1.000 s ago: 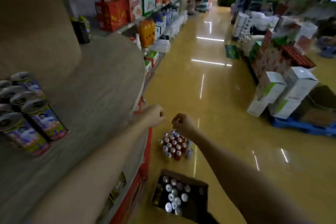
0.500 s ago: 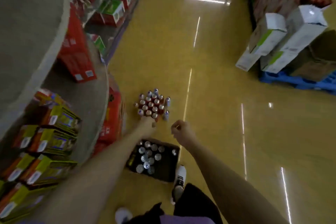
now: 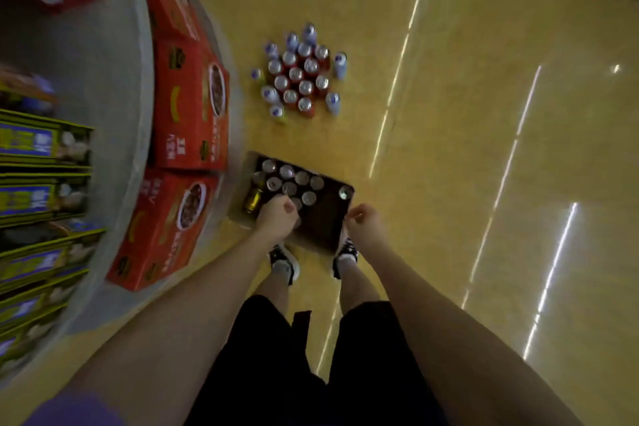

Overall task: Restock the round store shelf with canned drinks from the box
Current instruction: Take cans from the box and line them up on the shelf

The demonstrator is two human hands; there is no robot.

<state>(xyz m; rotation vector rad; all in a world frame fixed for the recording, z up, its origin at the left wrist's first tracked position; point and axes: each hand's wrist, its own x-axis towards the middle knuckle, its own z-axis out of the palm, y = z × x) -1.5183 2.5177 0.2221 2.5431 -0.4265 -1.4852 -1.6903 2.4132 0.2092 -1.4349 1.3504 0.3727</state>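
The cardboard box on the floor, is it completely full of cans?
No. In the cardboard box the cans fill only the left part, and the right part shows the dark bottom with one single can.

Box (image 3: 325, 218) of cans (image 3: 287, 171) before the feet, shelf (image 3: 138, 86) left, can cluster (image 3: 301, 76) beyond.

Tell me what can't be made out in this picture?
- Head view: the left hand covers part of the dark cardboard box, so the silver-topped cans beneath it are hidden.
- Labels on the red cartons are too blurred to read.
- The round grey shelf is cut off at the left edge.
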